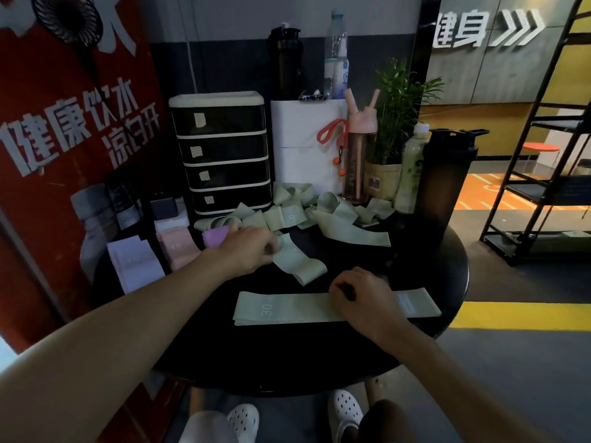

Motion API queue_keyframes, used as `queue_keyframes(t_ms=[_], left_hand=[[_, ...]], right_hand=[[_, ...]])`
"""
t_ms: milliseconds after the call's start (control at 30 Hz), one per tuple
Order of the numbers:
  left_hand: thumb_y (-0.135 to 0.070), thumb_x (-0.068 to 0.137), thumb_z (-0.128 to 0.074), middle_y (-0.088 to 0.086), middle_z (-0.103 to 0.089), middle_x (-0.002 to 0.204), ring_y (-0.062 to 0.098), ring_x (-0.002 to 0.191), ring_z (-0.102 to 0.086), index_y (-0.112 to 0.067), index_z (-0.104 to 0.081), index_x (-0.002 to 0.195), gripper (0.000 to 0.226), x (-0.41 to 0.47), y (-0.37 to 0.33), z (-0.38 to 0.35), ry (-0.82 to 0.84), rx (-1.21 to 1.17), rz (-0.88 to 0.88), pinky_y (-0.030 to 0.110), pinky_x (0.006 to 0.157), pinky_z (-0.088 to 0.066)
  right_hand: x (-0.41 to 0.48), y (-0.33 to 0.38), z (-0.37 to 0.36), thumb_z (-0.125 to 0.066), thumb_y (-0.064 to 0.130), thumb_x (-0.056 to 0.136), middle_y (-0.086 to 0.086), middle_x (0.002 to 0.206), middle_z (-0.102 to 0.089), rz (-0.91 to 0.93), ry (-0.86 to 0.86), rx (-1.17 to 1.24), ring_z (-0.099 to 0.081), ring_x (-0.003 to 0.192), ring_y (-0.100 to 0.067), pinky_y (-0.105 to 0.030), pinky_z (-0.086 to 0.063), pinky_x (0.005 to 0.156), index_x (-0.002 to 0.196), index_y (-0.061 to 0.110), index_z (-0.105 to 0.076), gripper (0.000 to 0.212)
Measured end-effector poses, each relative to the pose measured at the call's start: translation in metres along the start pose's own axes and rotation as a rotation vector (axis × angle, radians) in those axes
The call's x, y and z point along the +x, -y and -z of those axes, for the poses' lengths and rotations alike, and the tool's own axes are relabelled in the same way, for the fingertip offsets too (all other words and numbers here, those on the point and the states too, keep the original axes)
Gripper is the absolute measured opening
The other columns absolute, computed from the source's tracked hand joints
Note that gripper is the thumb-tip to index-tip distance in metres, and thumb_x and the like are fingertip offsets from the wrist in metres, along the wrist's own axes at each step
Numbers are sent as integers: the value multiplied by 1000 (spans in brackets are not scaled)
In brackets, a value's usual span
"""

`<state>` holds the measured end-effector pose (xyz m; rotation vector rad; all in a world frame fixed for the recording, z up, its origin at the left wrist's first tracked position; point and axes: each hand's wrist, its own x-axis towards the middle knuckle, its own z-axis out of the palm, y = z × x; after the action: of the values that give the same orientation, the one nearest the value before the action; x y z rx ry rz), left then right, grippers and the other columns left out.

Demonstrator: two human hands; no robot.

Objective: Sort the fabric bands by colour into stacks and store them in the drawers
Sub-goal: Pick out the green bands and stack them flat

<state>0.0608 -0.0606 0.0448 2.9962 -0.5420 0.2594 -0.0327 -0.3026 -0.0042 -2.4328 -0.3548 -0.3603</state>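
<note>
left hand (pixel 252 251) pinches loose green band (pixel 300 262) | right hand (pixel 361 298) rests on flat green stack (pixel 287 310) near desk (pixel 287 362) front edge

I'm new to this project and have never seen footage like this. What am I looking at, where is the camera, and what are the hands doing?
There is no machine here. A person works with bare hands, and the single picture comes from a camera worn on their head, looking down. On the round black table lie a lilac stack, a pink stack, a flat green stack and an unsorted pile of green bands, in front of a black drawer unit. The left hand grips a curled green band. The right hand rests with curled fingers on the flat green stack; whether it pinches it I cannot tell.
</note>
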Motion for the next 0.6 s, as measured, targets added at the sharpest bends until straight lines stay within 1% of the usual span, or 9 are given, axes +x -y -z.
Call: queue_keyframes(t_ms=[100,200,233,267,333,400,433,500,600], left_hand=[[-32,98,-58,-15,-70,99,12,99,-53,-29,-73,100,16,-1,-2,3,-64,-68,10,33,92,-20],[-27,98,-57,-11,-71,95,12,101,-58,-25,-72,96,16,2,-5,9,-154,-151,-2,34,98,-22],[-27,96,-58,-10,-71,97,13,104,-58,-26,-72,97,14,3,-4,11,-146,-160,-7,35,100,-23],[-27,94,-61,-9,-70,103,14,109,-57,-28,-72,101,13,4,-1,12,-96,-155,-10,36,103,-25],[-30,89,-69,-9,-67,118,15,118,-55,-29,-69,115,26,3,2,12,76,-121,-23,43,112,-27],[-31,86,-74,-10,-65,122,14,119,-56,-27,-67,122,37,2,2,9,191,-108,-35,43,113,-30],[-31,86,-74,-9,-65,123,14,119,-57,-26,-67,123,38,2,0,7,199,-103,-39,41,112,-32],[-33,87,-72,-8,-66,121,14,116,-57,-27,-67,120,34,5,-3,5,158,-73,-54,38,110,-32],[-32,93,-64,-11,-70,106,13,106,-60,-26,-72,102,13,6,-9,5,97,-2,-89,37,106,-27]], right_hand=[[1,1,0,-54,33,92,12,89,-59,-2,-8,-2,-56,85,-8,-38,-48,86,88,27,-68,16],[0,0,0,-54,33,92,12,89,-59,-8,-11,12,-56,85,-7,-38,-47,87,88,27,-68,16],[0,0,0,-54,33,92,12,89,-60,-11,-11,13,-56,85,-7,-38,-47,88,88,26,-68,16],[-1,1,0,-55,33,92,12,89,-60,-12,-10,8,-56,85,-7,-39,-48,87,88,27,-68,15],[-2,2,1,-55,33,92,11,90,-59,-9,-8,-7,-56,86,-8,-39,-48,87,89,27,-68,15],[-2,3,1,-56,33,92,12,90,-58,-7,-9,-9,-56,86,-9,-39,-48,87,89,27,-68,14],[-2,4,2,-56,32,92,12,89,-58,-7,-9,-9,-56,86,-8,-39,-48,87,89,27,-68,13],[-2,4,2,-57,32,92,13,90,-57,-8,-3,-16,-55,87,-9,-38,-47,88,90,27,-69,13],[-2,2,2,-56,32,92,12,90,-58,-11,-2,-13,-56,88,-10,-39,-47,89,91,26,-70,14]])
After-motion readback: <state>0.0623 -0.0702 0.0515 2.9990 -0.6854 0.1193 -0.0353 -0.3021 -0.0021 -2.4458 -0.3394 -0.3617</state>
